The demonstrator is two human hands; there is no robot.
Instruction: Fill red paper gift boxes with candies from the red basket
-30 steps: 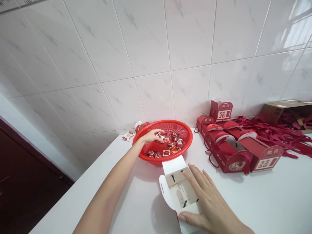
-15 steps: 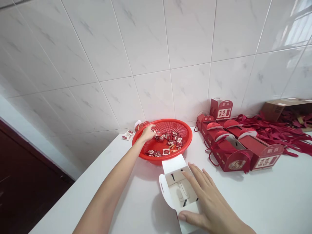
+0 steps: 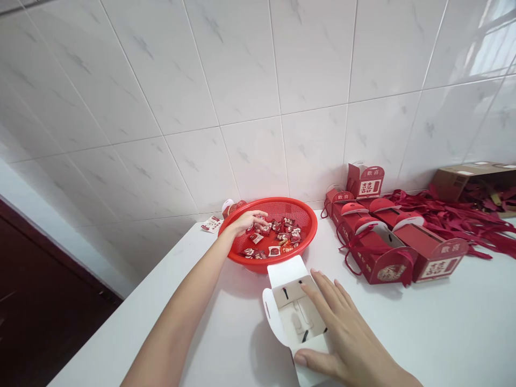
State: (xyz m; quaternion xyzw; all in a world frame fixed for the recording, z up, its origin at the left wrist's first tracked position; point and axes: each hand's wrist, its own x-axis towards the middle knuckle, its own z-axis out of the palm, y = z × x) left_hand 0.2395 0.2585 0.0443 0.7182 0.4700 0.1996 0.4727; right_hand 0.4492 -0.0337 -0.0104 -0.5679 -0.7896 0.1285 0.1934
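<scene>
My left hand reaches into a red plastic basket at its left side. Its fingers are stretched out and apart above several wrapped candies in dark red wrappers. One candy with a pale front lies just below those fingers. Nearer to me stands a small paper box with its flaps up, its white inside showing and only black tabs in it. My right hand rests against the box's right side, fingers spread and thumb over the near flap. It covers part of the box.
Several red gift boxes with ribbons stand on the white table to the right. Behind them lie a heap of dark red ribbons and a cardboard box. Printed paper lies left of the basket, near the tiled wall.
My left hand has moved slightly right and its fingers have spread. A pale-fronted candy now shows beneath it in the basket. My right hand and the white-lined box have stayed put.
</scene>
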